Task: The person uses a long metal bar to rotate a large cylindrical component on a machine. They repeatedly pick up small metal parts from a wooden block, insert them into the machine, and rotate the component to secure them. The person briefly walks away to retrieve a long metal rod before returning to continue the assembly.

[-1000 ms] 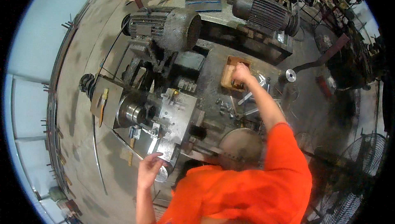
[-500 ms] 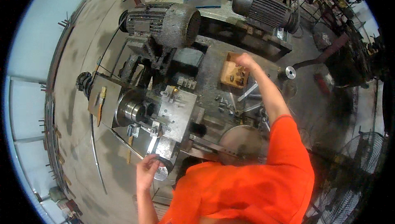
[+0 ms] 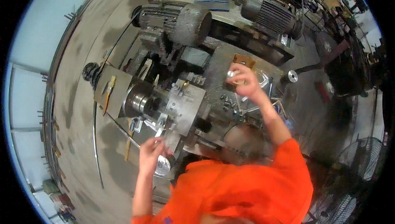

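- Metal shows in the right hand (image 3: 242, 78) — lifted off the wooden box (image 3: 243, 61) at twelve o'clock, its grip now shut on a small shiny part (image 3: 231, 75).
- Left hand (image 3: 150, 155), hardly shifted, has its grip on the lathe's handwheel (image 3: 163, 165).
- Count: two grey motors (image 3: 181, 18), one box, one fan (image 3: 349, 183).

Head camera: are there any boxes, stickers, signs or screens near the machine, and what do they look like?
Box: small, open, brown, on the machine top just above the right hand.
Plate: small pale rectangle, maybe a label, below the right motor.
Signs, screens: none seen.
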Demonstrator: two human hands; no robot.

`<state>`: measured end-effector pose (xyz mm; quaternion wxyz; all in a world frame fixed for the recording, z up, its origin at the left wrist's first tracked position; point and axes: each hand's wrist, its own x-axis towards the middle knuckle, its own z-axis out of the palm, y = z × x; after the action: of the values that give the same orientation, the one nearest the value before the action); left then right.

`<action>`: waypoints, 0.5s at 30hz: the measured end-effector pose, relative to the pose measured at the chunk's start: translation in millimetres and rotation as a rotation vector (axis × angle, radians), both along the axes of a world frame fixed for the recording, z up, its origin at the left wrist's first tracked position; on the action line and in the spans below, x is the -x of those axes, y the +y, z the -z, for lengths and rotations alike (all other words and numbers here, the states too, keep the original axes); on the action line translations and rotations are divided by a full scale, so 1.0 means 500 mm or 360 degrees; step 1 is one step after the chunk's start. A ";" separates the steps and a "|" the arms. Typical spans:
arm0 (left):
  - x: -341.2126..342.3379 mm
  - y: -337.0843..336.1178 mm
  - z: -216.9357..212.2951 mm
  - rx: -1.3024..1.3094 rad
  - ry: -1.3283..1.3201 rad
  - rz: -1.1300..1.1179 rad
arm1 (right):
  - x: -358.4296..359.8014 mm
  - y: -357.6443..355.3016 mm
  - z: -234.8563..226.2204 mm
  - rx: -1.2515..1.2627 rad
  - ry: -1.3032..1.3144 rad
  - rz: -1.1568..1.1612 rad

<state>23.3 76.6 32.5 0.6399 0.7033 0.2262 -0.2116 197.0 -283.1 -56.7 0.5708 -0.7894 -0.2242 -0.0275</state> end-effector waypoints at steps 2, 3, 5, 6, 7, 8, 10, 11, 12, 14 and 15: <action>-0.040 -0.027 0.006 0.0162 -0.0197 0.0134 | 0.077 0.074 -0.090 0.0134 -0.0353 -0.0178; -0.058 -0.045 0.009 0.0297 -0.0317 0.0163 | 0.108 0.110 -0.117 0.0034 -0.0327 -0.0273; -0.077 -0.058 0.009 0.0640 -0.0400 0.0207 | 0.152 0.185 -0.150 -0.0097 -0.0381 -0.0433; -0.082 -0.054 0.013 0.0869 -0.0356 0.0240 | 0.171 0.221 -0.166 -0.0053 -0.0448 -0.0440; -0.081 -0.049 0.017 0.1039 -0.0259 0.0222 | 0.192 0.255 -0.165 -0.0070 -0.0450 -0.0425; -0.077 -0.039 0.018 0.1207 -0.0163 0.0207 | 0.209 0.286 -0.165 -0.0086 -0.0453 -0.0407; -0.067 -0.014 0.024 0.1459 -0.0118 0.0234 | 0.234 0.335 -0.181 -0.0064 -0.0387 -0.0366; -0.057 0.003 0.024 0.1532 -0.0122 0.0184 | 0.244 0.362 -0.181 -0.0058 -0.0386 -0.0329; -0.050 0.022 0.027 0.1615 -0.0120 0.0149 | 0.254 0.386 -0.179 -0.0040 -0.0386 -0.0278; -0.045 0.066 0.032 0.1498 -0.0213 0.0204 | 0.275 0.434 -0.182 0.0080 -0.0499 -0.0140; -0.044 0.087 0.035 0.1449 -0.0259 0.0236 | 0.292 0.458 -0.200 0.0201 -0.0496 -0.0068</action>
<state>45.5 120.2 14.7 0.8821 0.3797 0.0085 -0.2786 51.1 -54.0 43.3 0.4788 -0.8049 -0.3281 -0.1233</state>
